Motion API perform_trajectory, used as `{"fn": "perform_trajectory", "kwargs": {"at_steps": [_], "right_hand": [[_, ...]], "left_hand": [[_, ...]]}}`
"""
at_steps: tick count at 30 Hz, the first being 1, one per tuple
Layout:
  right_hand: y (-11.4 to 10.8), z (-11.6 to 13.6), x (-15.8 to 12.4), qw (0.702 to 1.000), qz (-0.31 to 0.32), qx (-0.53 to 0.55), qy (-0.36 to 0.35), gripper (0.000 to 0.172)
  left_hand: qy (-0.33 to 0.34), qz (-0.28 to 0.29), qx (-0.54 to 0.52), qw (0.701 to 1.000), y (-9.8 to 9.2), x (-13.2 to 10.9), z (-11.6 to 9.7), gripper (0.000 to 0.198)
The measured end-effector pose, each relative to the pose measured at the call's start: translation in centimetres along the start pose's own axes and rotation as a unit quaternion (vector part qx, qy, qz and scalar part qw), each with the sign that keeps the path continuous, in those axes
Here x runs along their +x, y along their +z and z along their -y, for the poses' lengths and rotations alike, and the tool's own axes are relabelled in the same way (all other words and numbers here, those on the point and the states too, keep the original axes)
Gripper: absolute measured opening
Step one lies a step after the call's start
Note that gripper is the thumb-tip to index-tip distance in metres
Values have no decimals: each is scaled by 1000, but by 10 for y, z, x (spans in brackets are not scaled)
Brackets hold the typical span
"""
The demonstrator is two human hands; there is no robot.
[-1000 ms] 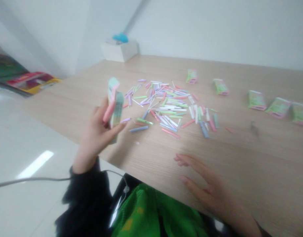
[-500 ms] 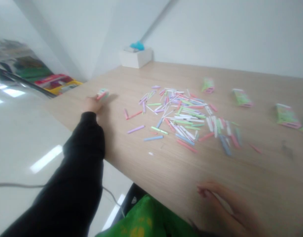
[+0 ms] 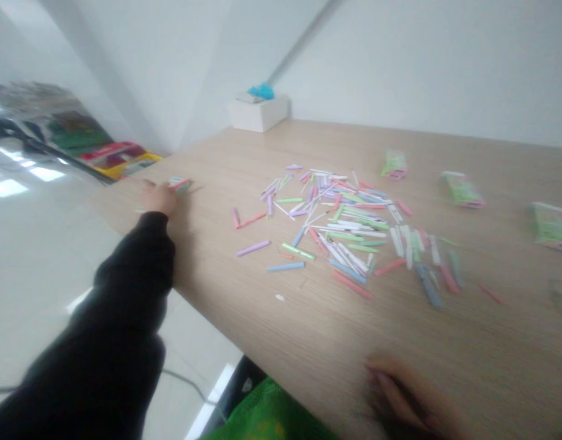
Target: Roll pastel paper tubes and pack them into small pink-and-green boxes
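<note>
My left hand [image 3: 159, 198], in a black sleeve, reaches to the far left of the wooden table and pinches a small pastel pink-and-green packet [image 3: 180, 183]. A loose pile of thin pastel paper sticks [image 3: 331, 226] in pink, white, green, blue and lilac lies mid-table, to the right of that hand. Several green packets with pink ends [image 3: 462, 190] stand apart along the right side. My right hand [image 3: 395, 391] rests blurred at the table's near edge, fingers curled, well below the pile.
A white box [image 3: 258, 115] with a blue object on top stands at the back corner against the white wall. Colourful packaging [image 3: 120, 160] lies beyond the table's left end. Green cloth [image 3: 267, 415] shows below the near edge, and a cable [image 3: 184, 385] crosses the shiny floor.
My left hand has come down from holding the packet up and now stretches to the table's far left. My right hand has drawn toward the near edge, and the view has shifted.
</note>
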State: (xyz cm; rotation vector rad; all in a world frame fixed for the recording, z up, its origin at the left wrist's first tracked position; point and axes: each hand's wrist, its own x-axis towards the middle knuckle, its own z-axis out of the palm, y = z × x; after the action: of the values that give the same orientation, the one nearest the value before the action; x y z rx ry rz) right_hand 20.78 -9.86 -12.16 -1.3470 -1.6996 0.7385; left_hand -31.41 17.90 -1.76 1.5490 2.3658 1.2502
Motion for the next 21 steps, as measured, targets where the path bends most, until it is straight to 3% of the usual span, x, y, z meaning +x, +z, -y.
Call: {"fn": "perform_trajectory", "kwargs": {"at_steps": [6,10,15,21], "right_hand": [[-2,-3,12,991,43,-41,-119,15],[-7,5,15,989,33,-70,-127,18],[-9,9,18,980,51,-91,-168,20],[-2,5,20,978,35,-75,-193,25]], "left_hand": [[-62,13,91,994,28,7,-15,44],[-96,42,140,985,45,-5,-17,49],[-131,26,202,970,55,-21,-3,58],[-107,39,226,967,60,-28,1,69]]}}
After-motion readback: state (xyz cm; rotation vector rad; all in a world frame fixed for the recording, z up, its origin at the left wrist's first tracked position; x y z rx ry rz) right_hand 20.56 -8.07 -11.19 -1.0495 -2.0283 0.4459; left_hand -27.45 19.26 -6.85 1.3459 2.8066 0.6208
